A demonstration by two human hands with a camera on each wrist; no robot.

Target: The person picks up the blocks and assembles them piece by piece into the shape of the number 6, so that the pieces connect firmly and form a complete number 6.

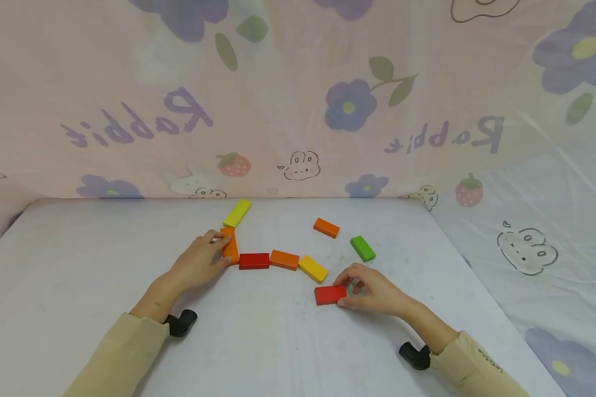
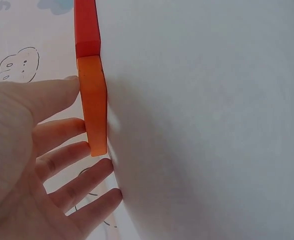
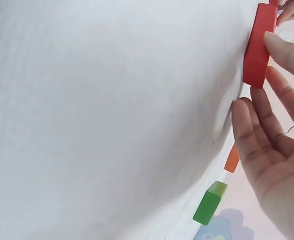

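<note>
My left hand [image 1: 202, 259] touches an orange block [image 1: 230, 245] at the left end of a curved row, its thumb and fingertips along the block's edge. In the left wrist view those fingers are spread and fairly straight. A dark red block [image 1: 254, 261] adjoins it, followed by a second orange block [image 1: 285, 259] and an amber block [image 1: 313, 269]. My right hand [image 1: 372, 289] pinches a bright red block [image 1: 330, 295] between thumb and fingers, just in front of the amber one. Past the left hand, a yellow block [image 1: 237, 213] slants away from the orange block's far end.
A small orange block [image 1: 326, 227] and a green block [image 1: 362, 248] lie apart at the right, beyond my right hand. The white tabletop [image 1: 258, 342] meets a printed cloth backdrop [image 1: 278, 99] at the back. Black wrist mounts [image 1: 181, 323] show below both sleeves.
</note>
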